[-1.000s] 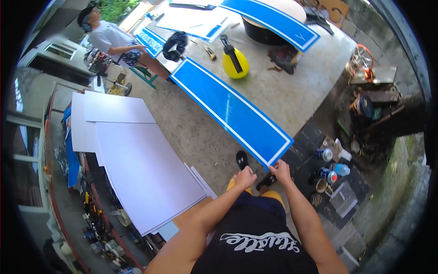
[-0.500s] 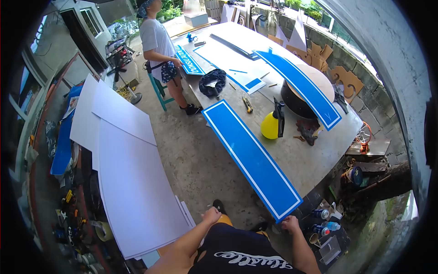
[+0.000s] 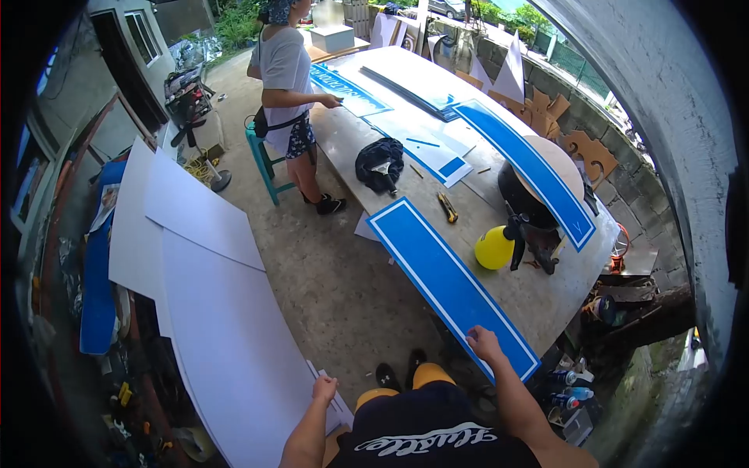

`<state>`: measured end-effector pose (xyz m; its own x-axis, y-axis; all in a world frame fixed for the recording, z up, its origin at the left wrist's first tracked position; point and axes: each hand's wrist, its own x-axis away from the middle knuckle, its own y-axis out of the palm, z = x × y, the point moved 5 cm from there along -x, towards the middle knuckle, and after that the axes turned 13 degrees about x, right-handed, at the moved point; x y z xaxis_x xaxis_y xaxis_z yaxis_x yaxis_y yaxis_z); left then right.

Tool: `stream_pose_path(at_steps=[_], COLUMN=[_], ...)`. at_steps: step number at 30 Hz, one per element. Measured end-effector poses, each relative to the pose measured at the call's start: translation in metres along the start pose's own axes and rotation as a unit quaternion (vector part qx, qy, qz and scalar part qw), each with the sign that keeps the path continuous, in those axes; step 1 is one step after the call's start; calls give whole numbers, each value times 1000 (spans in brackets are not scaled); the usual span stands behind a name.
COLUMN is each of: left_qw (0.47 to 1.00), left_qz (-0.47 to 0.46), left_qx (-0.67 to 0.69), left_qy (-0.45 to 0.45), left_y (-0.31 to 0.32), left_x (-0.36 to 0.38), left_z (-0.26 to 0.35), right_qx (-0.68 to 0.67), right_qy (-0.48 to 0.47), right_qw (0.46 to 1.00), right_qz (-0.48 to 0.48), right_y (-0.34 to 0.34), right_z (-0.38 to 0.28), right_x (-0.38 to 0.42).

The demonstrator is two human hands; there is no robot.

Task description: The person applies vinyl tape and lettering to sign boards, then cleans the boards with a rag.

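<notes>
Two hands are doing different jobs now. The right hand [image 3: 484, 343] rests with its fingers spread flat on the near end of the long blue sign board [image 3: 449, 285], close to its white border. A second ago both hands pinched that end together; now the left hand [image 3: 324, 388] has let go and moved down to the stack of big white sheets [image 3: 226, 327], where it touches the near corner with loosely bent fingers. I cannot tell if it is gripping a sheet or only touching it. The blue board has also moved: it lies farther onto the grey work table [image 3: 538, 300], with only its near corner sticking out past the table edge. So the board looks set down, and the left hand is busy with the white sheets. The board lies close to a yellow spray bottle [image 3: 496, 247] on its right, but does not touch it. A yellow box cutter [image 3: 447, 207] and a dark cloth [image 3: 380, 165] sit beyond its far end. Between the table and the white sheets there is a wide strip of bare concrete floor [image 3: 328, 273] with room to walk. Another person [image 3: 289, 86] stands far up that strip at a teal stool [image 3: 261, 156], one hand on another blue sign [image 3: 347, 90].
</notes>
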<state>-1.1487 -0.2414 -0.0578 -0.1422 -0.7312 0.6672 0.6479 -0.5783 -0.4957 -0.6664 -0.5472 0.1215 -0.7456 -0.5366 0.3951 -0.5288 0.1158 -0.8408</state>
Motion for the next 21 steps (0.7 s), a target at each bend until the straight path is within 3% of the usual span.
stream_pose_path(at_steps=[3,7,10,13,14,17,19,21], left_qw=[998,996,991,976,976,975,976,980], left_qz=[-7,-32,-66,18,11,35,59,51], left_qx=[53,56,69,143,169,194,191,184], left_qy=[-25,-55,-95,-162,-134,-98,-82,-54], left_y=[3,7,-6,-36,-35,-47,-53,-38], left_x=[15,24,29,37,13,2,20,11], left_z=[12,-6,-13,8,-19,30,135,179], right_qx=[-5,-47,5,38,35,52,77,86], right_qy=[-73,-52,-91,9,44,121,135,138], right_qw=[996,993,986,974,973,971,974,976], right_qz=[42,90,142,224,224,198,167,146], right_y=[-13,-37,-28,-42,-50,-78,-82,-76], right_z=[-51,-103,-126,-139,-144,-148,-144,-138], right_x=[-92,-225,-326,-393,-412,-450,-473,-486])
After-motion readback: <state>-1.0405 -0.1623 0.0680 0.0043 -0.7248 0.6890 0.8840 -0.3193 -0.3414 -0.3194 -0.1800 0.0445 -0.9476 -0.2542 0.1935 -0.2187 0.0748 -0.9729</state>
